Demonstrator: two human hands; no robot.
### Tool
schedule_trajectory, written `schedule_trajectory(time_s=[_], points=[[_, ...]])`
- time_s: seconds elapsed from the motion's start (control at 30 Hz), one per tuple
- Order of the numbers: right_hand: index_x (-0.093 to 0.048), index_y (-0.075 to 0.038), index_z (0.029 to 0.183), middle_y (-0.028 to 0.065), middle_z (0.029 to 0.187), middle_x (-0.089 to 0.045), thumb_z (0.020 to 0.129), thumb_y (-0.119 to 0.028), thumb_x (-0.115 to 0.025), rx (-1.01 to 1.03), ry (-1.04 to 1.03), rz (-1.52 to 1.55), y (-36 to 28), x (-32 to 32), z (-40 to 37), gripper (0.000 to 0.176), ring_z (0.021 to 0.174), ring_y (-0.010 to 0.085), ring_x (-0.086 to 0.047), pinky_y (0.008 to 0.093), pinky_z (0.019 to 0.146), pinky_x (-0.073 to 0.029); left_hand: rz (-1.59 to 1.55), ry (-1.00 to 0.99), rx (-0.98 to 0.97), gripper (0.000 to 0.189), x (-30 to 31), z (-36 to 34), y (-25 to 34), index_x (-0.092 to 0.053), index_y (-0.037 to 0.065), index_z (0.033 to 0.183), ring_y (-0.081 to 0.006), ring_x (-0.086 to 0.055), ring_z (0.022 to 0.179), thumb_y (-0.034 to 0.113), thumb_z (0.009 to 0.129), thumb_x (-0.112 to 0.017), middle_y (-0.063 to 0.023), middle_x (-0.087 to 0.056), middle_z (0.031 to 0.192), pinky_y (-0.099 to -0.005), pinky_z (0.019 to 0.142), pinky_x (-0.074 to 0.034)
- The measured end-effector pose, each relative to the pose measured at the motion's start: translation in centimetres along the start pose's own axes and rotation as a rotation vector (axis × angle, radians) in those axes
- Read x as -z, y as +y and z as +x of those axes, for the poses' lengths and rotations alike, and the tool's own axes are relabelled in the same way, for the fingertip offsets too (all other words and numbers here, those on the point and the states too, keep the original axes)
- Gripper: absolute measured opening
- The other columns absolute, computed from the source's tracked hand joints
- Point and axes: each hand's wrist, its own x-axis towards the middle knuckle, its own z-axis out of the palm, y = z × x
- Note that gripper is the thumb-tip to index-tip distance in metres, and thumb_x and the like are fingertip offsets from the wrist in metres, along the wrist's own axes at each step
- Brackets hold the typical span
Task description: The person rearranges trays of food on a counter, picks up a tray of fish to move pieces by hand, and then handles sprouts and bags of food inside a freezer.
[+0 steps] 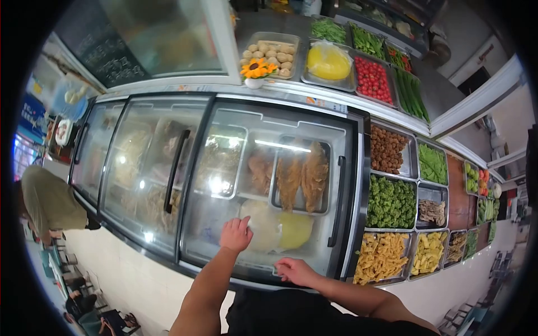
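Head view. We look down on a chest freezer [134, 269] closed by sliding glass panels; both hands lie on the rightmost glass lid [230, 185], which fills the centre of the frame.

The left hand [235, 235] rests palm down on the glass near the lid's lower edge. Its fingers are extended, slightly spread and pointing to 12 o'clock, and it holds nothing. The right hand [294, 270] sits at 4 o'clock from the left, at the lid's near frame, knuckles up and fingers bent toward the edge. We cannot tell whether they clasp the frame or merely rest on it, and no loose object is in it.

The lid's black handle [338, 201] is a slim bar on the right border, with its long axis running roughly 12 to 6 o'clock. It lies at about 2 o'clock from the right hand and 3 o'clock from the left, so the right hand is the nearer.

Beneath the glass we see a tray of fish [300, 176] at 1 o'clock from the left hand, and pale round packs [280, 229] just beside its fingertips.

Outside the freezer, open trays of broccoli [390, 201] and yellow pieces [381, 256] stand at 3 o'clock, a sunflower pot [256, 68] stands at 12 o'clock, and another person [50, 204] bends at 9 o'clock.
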Motion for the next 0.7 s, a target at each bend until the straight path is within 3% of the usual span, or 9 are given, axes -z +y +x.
schedule_trajectory(time_s=[0.07, 0.13, 0.2, 0.27, 0.37, 0.43, 0.53, 0.6, 0.7], points=[[-0.061, -0.006, 0.111, 0.013, 0.09, -0.067, 0.097, -0.03, -0.051, 0.025, 0.052, -0.238, 0.6, 0.3, -1.1, 0.03, 0.074, 0.0212, -0.067, 0.0347, 0.066, -0.053, -0.026, 0.036, -0.015, 0.036, 0.4, 0.1, 0.2, -0.06, 0.013, 0.112, -0.0283, -0.057, 0.082, 0.018, 0.076, -0.062, -0.0081, -0.056, 0.085, -0.0426, 0.074, -0.045], [-0.061, -0.008, 0.11, 0.017, 0.088, -0.067, 0.096, -0.033, -0.05, 0.205, 0.133, -0.604, 0.8, 1.3, -1.7, 0.031, 0.077, 0.0276, -0.068, 0.0387, 0.068, -0.053, -0.052, 0.034, 0.016, 0.036, -0.3, -0.4, -0.1, -0.06, 0.012, 0.113, -0.0292, -0.058, 0.084, 0.019, 0.078, -0.061, -0.0092, -0.056, 0.086, -0.0431, 0.075, -0.046], [-0.062, -0.008, 0.108, 0.0189, 0.086, -0.066, 0.095, -0.032, -0.05, 0.126, 0.172, -0.703, -0.6, 2.0, -2.3, 0.03, 0.077, 0.0314, -0.067, 0.0401, 0.069, -0.052, -0.152, 0.005, 0.097, 0.034, 0.8, -1.0, 0.1, -0.06, 0.012, 0.113, -0.0306, -0.059, 0.085, 0.019, 0.079, -0.061, -0.0108, -0.058, 0.088, -0.0442, 0.075, -0.047], [-0.062, -0.007, 0.106, 0.0181, 0.083, -0.066, 0.095, -0.031, -0.051, 0.197, 0.299, -0.753, -0.5, 2.1, -1.8, 0.029, 0.073, 0.0307, -0.067, 0.0392, 0.069, -0.052, -0.265, 0.01, 0.148, 0.031, 1.9, -2.7, -0.8, -0.062, 0.011, 0.108, -0.0335, -0.059, 0.083, 0.018, 0.078, -0.063, -0.0126, -0.058, 0.088, -0.0451, 0.074, -0.048], [-0.061, -0.004, 0.105, 0.0159, 0.081, -0.067, 0.095, -0.028, -0.052, 0.181, 0.329, -0.633, -1.9, 0.4, -0.8, 0.028, 0.071, 0.0248, -0.067, 0.0359, 0.068, -0.052, -0.328, -0.011, 0.154, 0.027, 4.6, -7.1, -3.6, -0.064, 0.011, 0.104, -0.0332, -0.059, 0.082, 0.018, 0.078, -0.064, -0.0123, -0.058, 0.085, -0.0444, 0.073, -0.048], [-0.062, -0.001, 0.105, 0.0086, 0.081, -0.068, 0.097, -0.024, -0.051, 0.164, 0.422, -0.401, -2.9, -2.4, -0.3, 0.027, 0.07, 0.0145, -0.064, 0.0283, 0.063, -0.05, -0.33, 0.008, 0.161, 0.027, 6.5, -10.3, -6.7, -0.064, 0.011, 0.103, -0.0334, -0.059, 0.082, 0.018, 0.077, -0.064, -0.0124, -0.058, 0.085, -0.0446, 0.072, -0.048], [-0.062, 0.001, 0.101, 0.0106, 0.081, -0.067, 0.095, -0.022, -0.052, 0.136, 0.382, -0.318, -3.0, -7.6, 2.1, 0.026, 0.071, 0.0146, -0.065, 0.0296, 0.068, -0.053, -0.292, 0.019, 0.188, 0.026, 9.9, -13.4, -12.1, -0.065, 0.01, 0.101, -0.0345, -0.059, 0.082, 0.019, 0.076, -0.065, -0.013, -0.058, 0.084, -0.0456, 0.071, -0.049], [-0.063, -0.001, 0.101, 0.0145, 0.086, -0.068, 0.095, -0.025, -0.052, 0.13, 0.339, -0.35, -3.1, -11.2, 3.7, 0.027, 0.074, 0.0217, -0.067, 0.0331, 0.071, -0.052, -0.253, 0.027, 0.313, 0.026, 11.6, -14.7, -15.9, -0.065, 0.009, 0.1, -0.0353, -0.06, 0.082, 0.019, 0.076, -0.065, -0.0133, -0.058, 0.085, -0.0456, 0.072, -0.049], [-0.064, -0.005, 0.102, 0.0198, 0.094, -0.066, 0.093, -0.03, -0.053, 0.186, 0.248, -0.673, -4.8, -15.9, 4.5, 0.03, 0.091, 0.0372, -0.063, 0.0401, 0.08, -0.049, -0.249, 0.063, 0.418, 0.027, 13.4, -14.9, -20.0, -0.064, 0.008, 0.102, -0.036, -0.06, 0.085, 0.02, 0.077, -0.064, -0.0154, -0.06, 0.089, -0.0456, 0.074, -0.049]])
